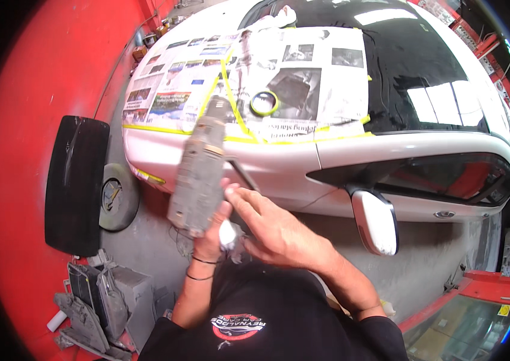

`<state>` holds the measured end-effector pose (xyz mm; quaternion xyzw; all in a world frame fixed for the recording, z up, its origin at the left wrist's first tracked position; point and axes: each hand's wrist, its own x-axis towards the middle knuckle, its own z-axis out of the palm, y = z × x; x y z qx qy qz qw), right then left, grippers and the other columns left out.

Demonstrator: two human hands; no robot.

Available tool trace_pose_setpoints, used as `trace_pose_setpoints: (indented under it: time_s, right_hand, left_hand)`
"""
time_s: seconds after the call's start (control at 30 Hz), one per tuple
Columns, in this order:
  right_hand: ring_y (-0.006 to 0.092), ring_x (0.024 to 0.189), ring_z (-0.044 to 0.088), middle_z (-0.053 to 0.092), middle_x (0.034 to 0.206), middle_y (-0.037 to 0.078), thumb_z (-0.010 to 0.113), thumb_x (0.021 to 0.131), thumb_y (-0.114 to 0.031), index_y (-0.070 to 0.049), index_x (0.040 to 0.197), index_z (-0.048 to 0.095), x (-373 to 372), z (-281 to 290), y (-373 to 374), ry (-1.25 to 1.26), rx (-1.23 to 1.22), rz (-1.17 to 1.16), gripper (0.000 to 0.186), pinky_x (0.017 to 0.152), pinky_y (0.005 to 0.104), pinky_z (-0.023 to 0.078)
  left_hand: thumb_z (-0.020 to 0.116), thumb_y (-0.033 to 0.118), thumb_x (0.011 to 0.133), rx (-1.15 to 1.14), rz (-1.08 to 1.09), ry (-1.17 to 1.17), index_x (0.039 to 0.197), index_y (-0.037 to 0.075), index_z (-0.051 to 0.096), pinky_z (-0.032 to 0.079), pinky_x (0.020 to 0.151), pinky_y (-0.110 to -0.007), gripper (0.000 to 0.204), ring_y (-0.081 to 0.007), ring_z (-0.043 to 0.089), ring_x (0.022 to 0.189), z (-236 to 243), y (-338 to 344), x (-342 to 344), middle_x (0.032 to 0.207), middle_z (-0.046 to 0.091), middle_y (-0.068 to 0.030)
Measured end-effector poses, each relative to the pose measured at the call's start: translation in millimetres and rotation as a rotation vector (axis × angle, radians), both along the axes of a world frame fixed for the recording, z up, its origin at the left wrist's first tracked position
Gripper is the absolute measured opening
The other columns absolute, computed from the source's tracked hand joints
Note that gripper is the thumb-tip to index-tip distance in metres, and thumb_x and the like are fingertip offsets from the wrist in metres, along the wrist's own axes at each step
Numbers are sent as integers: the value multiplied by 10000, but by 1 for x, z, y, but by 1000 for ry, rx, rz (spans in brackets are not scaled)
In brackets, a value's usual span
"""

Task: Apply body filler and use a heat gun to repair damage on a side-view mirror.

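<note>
A dusty grey power tool (pixel 197 174), which looks like a drill, is held up in front of the white car (pixel 267 165). Its narrow nose points away from me, and a dark bar sticks out on its right side. My left hand (pixel 211 231) is closed around it from below. Close beside it, my right hand (pixel 282 231) has its fingers bent in by the left thumb; what they pinch is hidden. Between the hands shows a small white thing (pixel 228 234), its kind unclear. Newspaper sheets (pixel 342 84), edged with yellow masking tape, cover the hood.
A roll of yellow tape (pixel 264 103) lies on the newspaper. The side mirror (pixel 375 222) juts out toward me. Along the red wall (pixel 23 120) are a black panel (pixel 76 186), a wheel (pixel 117 195) and stacked grey parts (pixel 107 298). A red-framed glass piece (pixel 471 319) is at lower right.
</note>
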<state>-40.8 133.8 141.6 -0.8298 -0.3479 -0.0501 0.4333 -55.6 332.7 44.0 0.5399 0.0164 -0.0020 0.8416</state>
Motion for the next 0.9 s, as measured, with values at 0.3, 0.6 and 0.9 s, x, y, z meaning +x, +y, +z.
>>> trace_pose_setpoints:
  time_s: [0.3, 0.6, 0.9]
  right_hand:
    - [438, 1142, 683, 740, 1240, 213, 899, 883, -188, -64, 1335, 697, 247, -71, -63, -137, -331, -573, 511, 986, 506, 562]
    - [376, 1356, 614, 652, 1452, 165, 1011, 728, -453, -125, 1555, 572, 349, -93, -71, 79, -1058, -831, 992, 1066, 587, 513]
    - [428, 1073, 753, 794, 1083, 204, 884, 917, -349, -22, 1215, 727, 359, -90, -122, 270, -656, -861, 470, 943, 519, 582]
  left_hand:
    - [662, 472, 1135, -359, -161, 181, 1542, 15, 556, 650, 967, -439, 621, -249, 755, 1102, -62, 125, 239, 1273, 725, -131]
    - [765, 486, 1068, -398, -452, 293, 1440, -25, 625, 692, 843, -408, 648, -232, 792, 974, -95, 116, 403, 1158, 774, -139]
    - [686, 528, 1108, -550, -296, 281, 1400, -7, 645, 632, 1002, -465, 611, -286, 761, 1093, -147, 107, 460, 1188, 767, -150]
